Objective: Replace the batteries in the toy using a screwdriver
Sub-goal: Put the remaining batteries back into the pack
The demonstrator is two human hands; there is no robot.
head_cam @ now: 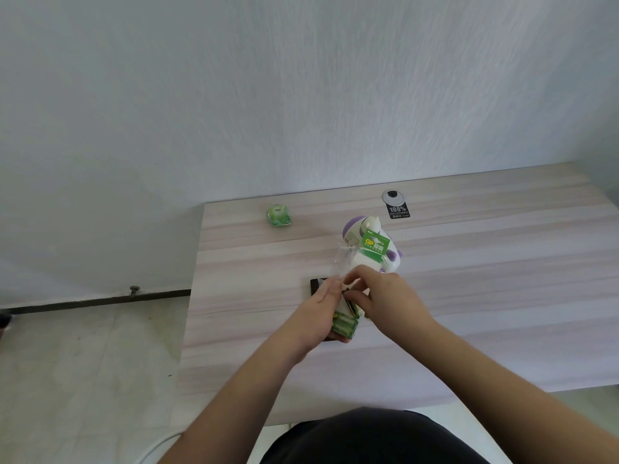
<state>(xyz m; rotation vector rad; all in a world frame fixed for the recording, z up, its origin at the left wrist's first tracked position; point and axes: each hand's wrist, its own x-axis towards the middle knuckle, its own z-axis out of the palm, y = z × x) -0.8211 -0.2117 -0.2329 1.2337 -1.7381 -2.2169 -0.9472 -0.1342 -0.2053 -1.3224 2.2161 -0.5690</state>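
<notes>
left hand [318, 316] is gripping green battery pack [345, 324] | right hand [385, 296] is pinching its torn wrapper top | white-purple toy [368, 242] is lying just beyond on table [485, 279]

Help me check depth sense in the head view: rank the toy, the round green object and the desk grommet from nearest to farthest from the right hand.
Measured from the right hand:
1. The toy, white and purple, just beyond the hand.
2. The desk grommet, farther back near the wall, slightly right.
3. The round green object, far off to the left near the table's back edge.
</notes>
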